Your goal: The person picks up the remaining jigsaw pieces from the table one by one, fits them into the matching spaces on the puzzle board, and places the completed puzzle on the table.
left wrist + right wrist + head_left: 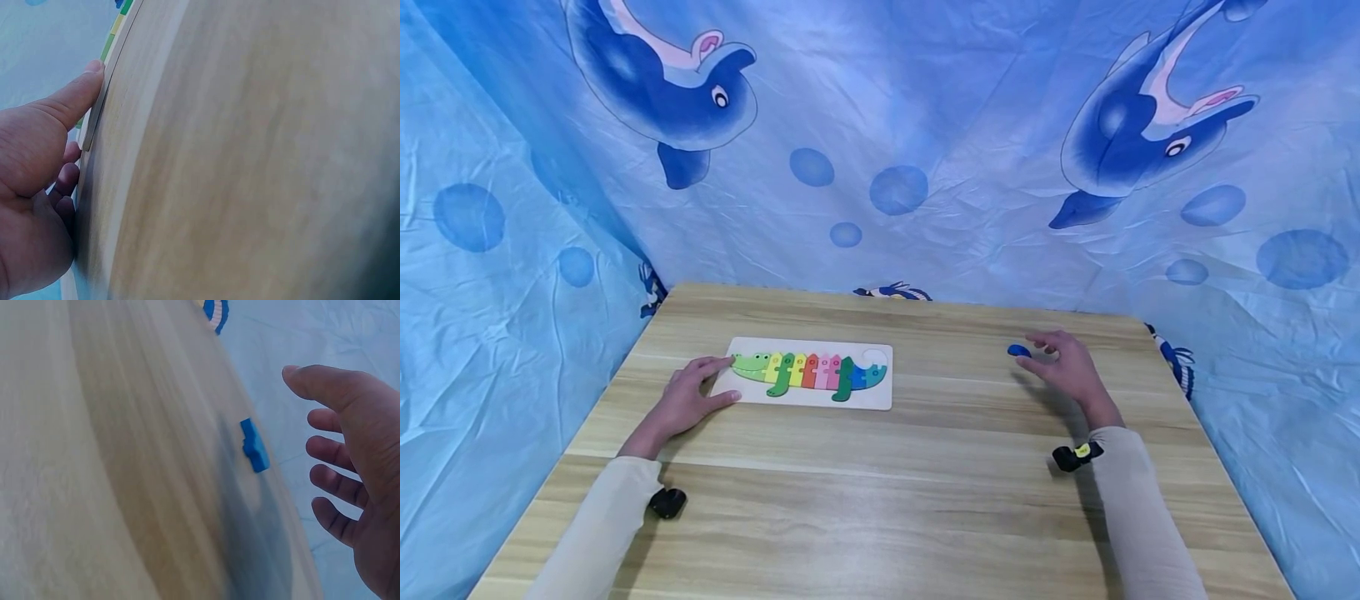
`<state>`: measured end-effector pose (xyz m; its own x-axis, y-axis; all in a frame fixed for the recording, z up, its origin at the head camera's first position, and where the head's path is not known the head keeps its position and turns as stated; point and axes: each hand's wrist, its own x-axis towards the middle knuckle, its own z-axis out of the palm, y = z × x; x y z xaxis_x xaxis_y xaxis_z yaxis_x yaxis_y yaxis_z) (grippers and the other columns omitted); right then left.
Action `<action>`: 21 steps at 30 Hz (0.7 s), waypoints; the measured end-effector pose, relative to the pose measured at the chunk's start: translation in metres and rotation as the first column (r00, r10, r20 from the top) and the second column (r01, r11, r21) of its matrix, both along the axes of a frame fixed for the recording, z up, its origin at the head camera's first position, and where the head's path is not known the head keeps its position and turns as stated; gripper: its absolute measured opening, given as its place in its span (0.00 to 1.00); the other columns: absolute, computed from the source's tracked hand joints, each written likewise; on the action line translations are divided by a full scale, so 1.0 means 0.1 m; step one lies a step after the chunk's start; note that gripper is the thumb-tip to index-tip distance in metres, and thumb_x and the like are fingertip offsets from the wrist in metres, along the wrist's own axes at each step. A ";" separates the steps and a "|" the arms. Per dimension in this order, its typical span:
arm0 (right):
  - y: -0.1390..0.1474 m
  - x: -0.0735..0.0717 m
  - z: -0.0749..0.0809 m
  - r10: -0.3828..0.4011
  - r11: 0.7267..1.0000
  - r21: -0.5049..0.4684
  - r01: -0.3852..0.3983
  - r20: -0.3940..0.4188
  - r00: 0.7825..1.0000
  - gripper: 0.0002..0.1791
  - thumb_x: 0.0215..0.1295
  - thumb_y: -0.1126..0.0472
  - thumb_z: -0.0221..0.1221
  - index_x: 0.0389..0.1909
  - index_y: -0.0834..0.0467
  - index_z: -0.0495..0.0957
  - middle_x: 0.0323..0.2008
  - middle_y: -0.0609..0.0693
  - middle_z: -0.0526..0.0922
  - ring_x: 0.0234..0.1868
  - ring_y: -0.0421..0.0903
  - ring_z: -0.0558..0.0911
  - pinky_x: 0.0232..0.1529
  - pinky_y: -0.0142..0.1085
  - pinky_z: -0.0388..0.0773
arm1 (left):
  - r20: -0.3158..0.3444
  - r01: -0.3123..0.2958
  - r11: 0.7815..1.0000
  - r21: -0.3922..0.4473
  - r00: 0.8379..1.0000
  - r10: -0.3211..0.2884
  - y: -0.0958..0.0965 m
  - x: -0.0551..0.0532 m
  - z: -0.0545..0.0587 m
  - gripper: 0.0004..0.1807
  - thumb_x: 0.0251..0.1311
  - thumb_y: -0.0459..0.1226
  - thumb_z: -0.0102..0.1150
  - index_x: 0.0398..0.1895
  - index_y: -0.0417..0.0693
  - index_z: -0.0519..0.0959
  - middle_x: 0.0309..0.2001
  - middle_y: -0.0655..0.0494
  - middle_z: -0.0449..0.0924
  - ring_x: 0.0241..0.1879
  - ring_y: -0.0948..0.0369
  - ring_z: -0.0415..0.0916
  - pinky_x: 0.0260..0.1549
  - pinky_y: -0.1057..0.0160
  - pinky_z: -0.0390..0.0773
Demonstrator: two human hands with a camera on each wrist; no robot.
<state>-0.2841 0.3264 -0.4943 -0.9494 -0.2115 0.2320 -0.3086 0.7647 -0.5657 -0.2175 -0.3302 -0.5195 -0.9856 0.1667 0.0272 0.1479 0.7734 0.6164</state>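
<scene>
In the head view a white puzzle board lies flat on the table, with a crocodile of coloured pieces in it. Its green head faces left; a pale round recess shows above the blue tail. At the board's left end, my left hand touches the edge with thumb and fingertips apart. The left wrist view has that thumb against the board's side. Far to the right, my right hand hovers by a small blue puzzle piece, thumb and fingers spread around nothing.
The wooden table reaches back to a blue curtain printed with dolphins and bubbles. Curtain cloth also hangs at both sides. Each wrist wears a small black camera, the left camera and the right camera.
</scene>
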 end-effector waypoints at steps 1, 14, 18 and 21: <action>0.00 0.00 -0.01 -0.001 1.000 0.010 0.001 0.009 1.000 0.30 0.65 0.48 0.70 0.61 0.62 0.80 0.53 0.63 0.83 0.49 0.61 0.79 0.46 0.54 0.75 | 0.001 0.000 1.000 -0.001 1.000 0.000 0.00 0.00 0.00 0.42 0.65 0.50 0.68 0.76 0.40 0.65 0.72 0.29 0.58 0.70 0.30 0.53 0.62 0.29 0.50; 0.02 -0.04 -0.12 -0.003 0.996 0.094 -0.004 0.077 0.997 0.34 0.65 0.46 0.69 0.63 0.65 0.78 0.48 0.63 0.78 0.49 0.61 0.78 0.47 0.56 0.76 | 0.007 -0.008 1.000 -0.010 1.000 0.008 0.01 0.00 0.01 0.42 0.65 0.50 0.68 0.76 0.40 0.65 0.73 0.30 0.59 0.70 0.31 0.53 0.62 0.29 0.51; 0.03 -0.05 -0.15 -0.005 0.995 0.099 -0.002 0.076 0.997 0.33 0.65 0.46 0.68 0.62 0.65 0.78 0.46 0.62 0.78 0.46 0.59 0.78 0.46 0.53 0.75 | 0.007 -0.007 1.000 -0.013 1.000 0.007 0.01 0.00 0.00 0.42 0.65 0.50 0.68 0.76 0.40 0.65 0.73 0.30 0.59 0.70 0.31 0.53 0.62 0.29 0.51; 0.03 -0.05 -0.18 -0.013 0.995 0.097 0.006 0.073 0.997 0.33 0.66 0.45 0.68 0.61 0.65 0.79 0.44 0.61 0.78 0.44 0.57 0.78 0.44 0.50 0.74 | 0.003 -0.006 1.000 -0.013 1.000 0.006 0.01 0.00 0.00 0.42 0.65 0.50 0.68 0.75 0.40 0.65 0.72 0.30 0.59 0.70 0.31 0.53 0.62 0.29 0.51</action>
<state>-0.2895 0.3297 -0.5121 -0.9653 -0.2203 0.1404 -0.2613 0.8195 -0.5100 -0.2176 -0.3294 -0.5197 -0.9867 0.1614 0.0219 0.1414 0.7823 0.6067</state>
